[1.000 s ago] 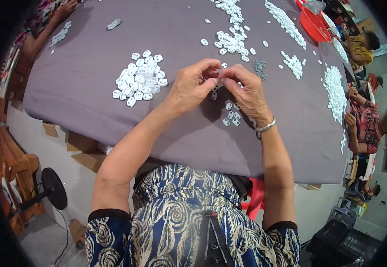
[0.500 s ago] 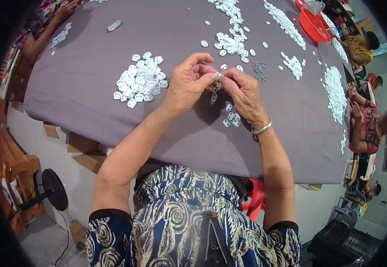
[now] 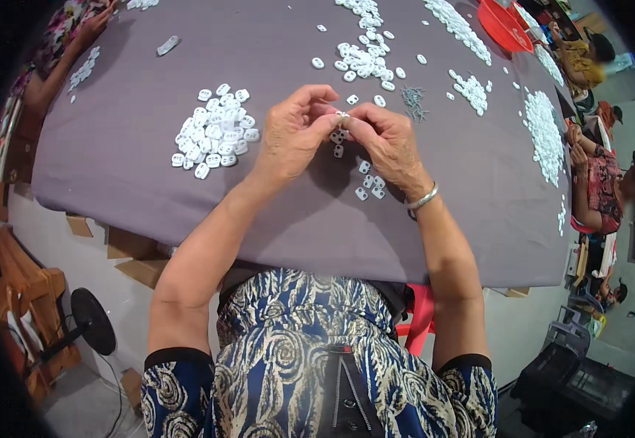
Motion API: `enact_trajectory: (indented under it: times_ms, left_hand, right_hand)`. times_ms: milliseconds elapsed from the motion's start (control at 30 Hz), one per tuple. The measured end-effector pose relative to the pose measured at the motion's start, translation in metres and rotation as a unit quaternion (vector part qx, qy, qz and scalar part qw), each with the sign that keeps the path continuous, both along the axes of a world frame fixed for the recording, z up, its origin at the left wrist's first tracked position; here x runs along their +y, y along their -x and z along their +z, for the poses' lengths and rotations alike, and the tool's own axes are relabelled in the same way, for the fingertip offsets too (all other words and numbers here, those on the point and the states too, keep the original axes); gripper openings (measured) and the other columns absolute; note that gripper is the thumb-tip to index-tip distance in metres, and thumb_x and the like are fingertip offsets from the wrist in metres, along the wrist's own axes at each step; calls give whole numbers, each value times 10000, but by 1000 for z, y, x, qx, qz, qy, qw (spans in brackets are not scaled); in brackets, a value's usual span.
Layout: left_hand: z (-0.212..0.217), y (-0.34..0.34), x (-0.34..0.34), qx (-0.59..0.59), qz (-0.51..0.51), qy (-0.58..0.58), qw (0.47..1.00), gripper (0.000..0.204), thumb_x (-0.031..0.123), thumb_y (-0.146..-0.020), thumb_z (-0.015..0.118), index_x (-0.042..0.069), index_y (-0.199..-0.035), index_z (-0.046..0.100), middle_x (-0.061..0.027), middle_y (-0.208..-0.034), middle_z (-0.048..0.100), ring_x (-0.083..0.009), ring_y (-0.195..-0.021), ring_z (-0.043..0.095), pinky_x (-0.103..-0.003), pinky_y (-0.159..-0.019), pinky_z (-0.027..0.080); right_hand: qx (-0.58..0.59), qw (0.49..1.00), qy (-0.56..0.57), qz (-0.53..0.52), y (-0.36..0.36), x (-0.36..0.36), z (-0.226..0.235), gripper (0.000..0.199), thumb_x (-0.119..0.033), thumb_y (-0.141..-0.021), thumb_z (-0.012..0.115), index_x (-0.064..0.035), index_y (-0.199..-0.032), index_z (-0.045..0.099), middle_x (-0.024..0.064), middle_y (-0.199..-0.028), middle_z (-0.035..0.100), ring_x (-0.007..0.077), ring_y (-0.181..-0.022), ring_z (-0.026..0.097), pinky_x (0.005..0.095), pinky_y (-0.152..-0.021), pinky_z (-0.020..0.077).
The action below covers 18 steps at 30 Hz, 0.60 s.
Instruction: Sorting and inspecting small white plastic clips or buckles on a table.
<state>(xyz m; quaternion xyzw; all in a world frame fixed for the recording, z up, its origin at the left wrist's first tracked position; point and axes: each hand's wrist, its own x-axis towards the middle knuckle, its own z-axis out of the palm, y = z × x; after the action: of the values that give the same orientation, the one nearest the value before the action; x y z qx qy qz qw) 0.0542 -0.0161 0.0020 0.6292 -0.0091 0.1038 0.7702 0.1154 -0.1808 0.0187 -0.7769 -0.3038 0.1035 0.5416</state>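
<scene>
My left hand (image 3: 288,139) and my right hand (image 3: 389,146) meet over the table, thumbs and fingertips closed on one small white plastic piece (image 3: 342,114). Its exact kind is too small to make out, and the fingers cover much of it. Just below the fingertips lie a few white pieces with holes (image 3: 338,151), partly hidden. Beside my right wrist are several more small white holed pieces (image 3: 379,182). To the left of my left hand sits a heap of rounded white two-holed pieces (image 3: 215,128). Beyond my right hand is a little pile of thin grey pins or screws (image 3: 414,102).
White oval pieces (image 3: 361,62) spread across the far middle of the grey-covered table (image 3: 295,226). Larger white heaps (image 3: 544,139) and a red basin (image 3: 503,28) lie to the right. Co-workers sit along the right edge; another person's arm (image 3: 58,69) rests at far left.
The view has shifted slightly, so the table and its piles appear a little further left and up. Both hands keep pinching the small white piece, with only slight finger movement.
</scene>
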Motion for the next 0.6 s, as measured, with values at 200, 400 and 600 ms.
enact_trajectory:
  times_ms: [200,400,600]
  left_hand:
    - [7,0,-3,3,39,22,999,266,3,-883,610,15,-1144,556,-11,-909,574,-62,-784,545,-207,-655,464]
    - [4,0,-2,-12,55,21,998,260,15,-877,617,21,-1130,553,-2,-890,572,-53,-769,545,-199,-636,465]
    - [5,1,-2,-4,75,-2,997,252,19,-879,609,21,-1122,544,-3,-871,579,-49,-751,547,-194,-614,454]
  right_hand:
    - [-66,984,-93,-137,-55,-48,3,118,-98,-918,583,3,-926,644,-22,-773,613,43,-703,534,199,-623,433]
    - [-109,984,73,-118,-72,-69,-9,113,-121,-815,675,-33,-886,664,24,-699,634,80,-660,565,247,-623,469]
    - [-151,963,142,-171,-75,-81,-4,127,-125,-792,686,-39,-884,666,53,-726,643,145,-652,594,288,-626,477]
